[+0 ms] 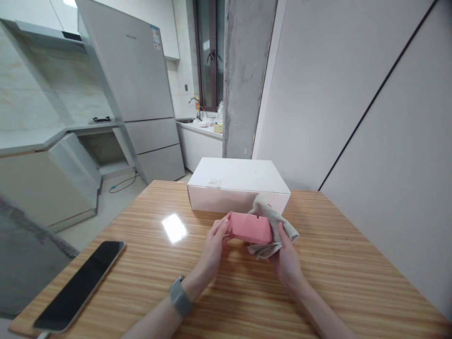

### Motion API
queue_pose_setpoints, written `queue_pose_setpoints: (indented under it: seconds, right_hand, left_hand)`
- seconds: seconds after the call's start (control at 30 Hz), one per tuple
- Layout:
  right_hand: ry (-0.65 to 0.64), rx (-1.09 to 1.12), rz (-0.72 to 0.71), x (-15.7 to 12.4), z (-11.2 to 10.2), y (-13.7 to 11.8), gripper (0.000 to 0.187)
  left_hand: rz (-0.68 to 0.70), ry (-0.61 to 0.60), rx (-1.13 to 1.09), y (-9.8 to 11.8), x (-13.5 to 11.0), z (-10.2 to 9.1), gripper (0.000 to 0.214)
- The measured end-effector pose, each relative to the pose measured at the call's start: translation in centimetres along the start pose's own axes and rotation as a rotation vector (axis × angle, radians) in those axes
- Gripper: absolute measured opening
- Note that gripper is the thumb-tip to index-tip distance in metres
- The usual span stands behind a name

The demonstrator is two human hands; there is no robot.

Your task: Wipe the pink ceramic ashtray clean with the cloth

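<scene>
A small pink box (250,228) is held above the wooden table (226,287), between both hands. My left hand (214,245) grips its left end with thumb and fingers. My right hand (286,259) holds a beige cloth (271,219) against the box's right end and back. The cloth drapes over the box's far side and under it. A grey watch sits on my left wrist.
A closed white cardboard box (237,184) stands just behind the hands. A dark phone (80,284) lies at the table's front left corner. Beyond are a fridge (138,84), a kitchen counter with a sink (201,123), a concrete pillar and a white wall on the right.
</scene>
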State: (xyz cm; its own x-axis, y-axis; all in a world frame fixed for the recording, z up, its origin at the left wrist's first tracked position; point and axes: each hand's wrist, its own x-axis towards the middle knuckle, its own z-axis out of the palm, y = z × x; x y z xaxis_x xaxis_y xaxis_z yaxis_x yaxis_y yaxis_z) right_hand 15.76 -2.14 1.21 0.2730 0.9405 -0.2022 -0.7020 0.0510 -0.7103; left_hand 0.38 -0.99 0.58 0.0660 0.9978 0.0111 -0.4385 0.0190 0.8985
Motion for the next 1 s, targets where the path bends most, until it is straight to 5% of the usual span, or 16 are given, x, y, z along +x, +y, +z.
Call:
queue_pose_setpoints:
  seconds: [0.13, 0.33, 0.57, 0.73, 1.0]
  right_hand:
    - [-0.088, 0.009, 0.021, -0.5, 0.4, -0.8, 0.046]
    - [-0.246, -0.091, 0.175, -1.3, 0.5, -1.1, 0.051]
    - [-0.081, 0.018, 0.063, -1.2, 0.8, -0.7, 0.046]
    - [-0.116, 0.026, 0.098, -1.5, 1.0, -0.3, 0.042]
    - [-0.131, 0.047, 0.063, -1.2, 1.0, -0.7, 0.038]
  left_hand:
    - [0.055, -0.042, 0.000, 0.3, -0.4, 0.3, 0.047]
    - [-0.176, -0.277, -0.208, 0.1, -1.1, 0.8, 0.062]
    - [-0.061, -0.070, -0.094, 0.2, -0.6, 0.5, 0.050]
    - [0.072, 0.081, 0.023, 0.2, -0.8, 1.2, 0.064]
    - [0.004, -0.032, -0.102, 0.3, -0.5, 0.6, 0.050]
